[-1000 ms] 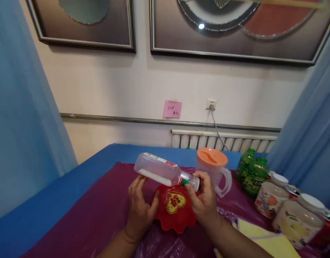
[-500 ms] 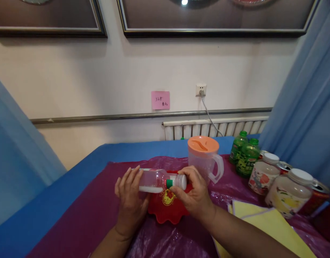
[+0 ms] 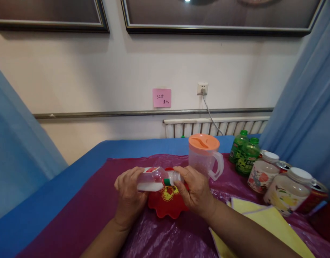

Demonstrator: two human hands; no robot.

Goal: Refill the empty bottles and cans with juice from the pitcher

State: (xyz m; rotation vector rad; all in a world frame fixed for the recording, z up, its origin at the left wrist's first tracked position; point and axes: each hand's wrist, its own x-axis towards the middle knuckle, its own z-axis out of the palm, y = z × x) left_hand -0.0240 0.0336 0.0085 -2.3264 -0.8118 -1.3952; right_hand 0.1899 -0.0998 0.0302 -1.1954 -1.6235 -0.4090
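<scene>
A clear bottle (image 3: 155, 179) with a red-and-white label and a green band at its neck lies sideways in the air between my hands. Some clear or whitish content rests along its lower side. My left hand (image 3: 130, 188) is wrapped round the base end. At the other end, the thumb and fingers of my right hand (image 3: 194, 188) grip the pale cap (image 3: 176, 177). Below the bottle is a red scallop-edged plate (image 3: 167, 209) with a gold pattern, partly covered by my hands and the bottle.
Behind my right hand stands a clear pitcher (image 3: 198, 163) with an orange lid. Green bottles (image 3: 247, 157), white-lidded jars (image 3: 287, 190) and cans line the right side. Folded yellow cloths (image 3: 264, 225) lie at front right on the purple plastic sheet (image 3: 95, 200). Blue curtains (image 3: 301, 104) hang at both sides.
The bottle has turned about its length, so its red label now shows more. My right fingers have shifted round the cap and cover more of it. The view has moved slightly.
</scene>
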